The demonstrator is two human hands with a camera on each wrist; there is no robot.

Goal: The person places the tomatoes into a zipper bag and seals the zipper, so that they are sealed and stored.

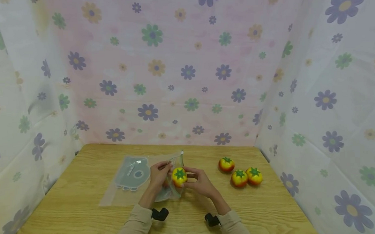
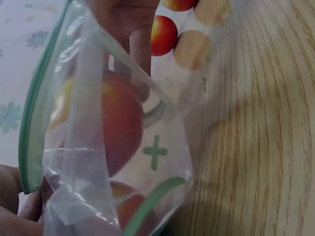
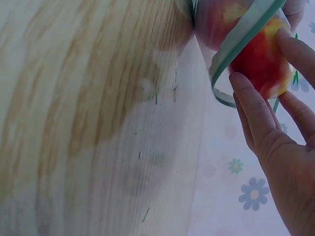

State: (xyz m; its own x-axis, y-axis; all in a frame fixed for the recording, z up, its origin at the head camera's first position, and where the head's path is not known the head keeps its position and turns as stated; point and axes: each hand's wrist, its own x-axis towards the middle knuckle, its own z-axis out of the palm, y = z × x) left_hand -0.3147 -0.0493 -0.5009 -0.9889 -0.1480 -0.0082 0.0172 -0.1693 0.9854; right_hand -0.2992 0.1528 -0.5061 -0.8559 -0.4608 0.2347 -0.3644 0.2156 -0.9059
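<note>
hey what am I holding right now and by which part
Your right grip holds a yellow-red fruit by its sides; your left grip holds the plastic bag near its open mouth.

Muted light; small glare on near table point(image 1: 185, 216); wrist views hazy.

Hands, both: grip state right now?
Left hand: closed, holding the clear bag near its opening.
Right hand: closed, holding a red-and-yellow fruit at the bag's opening.
</note>
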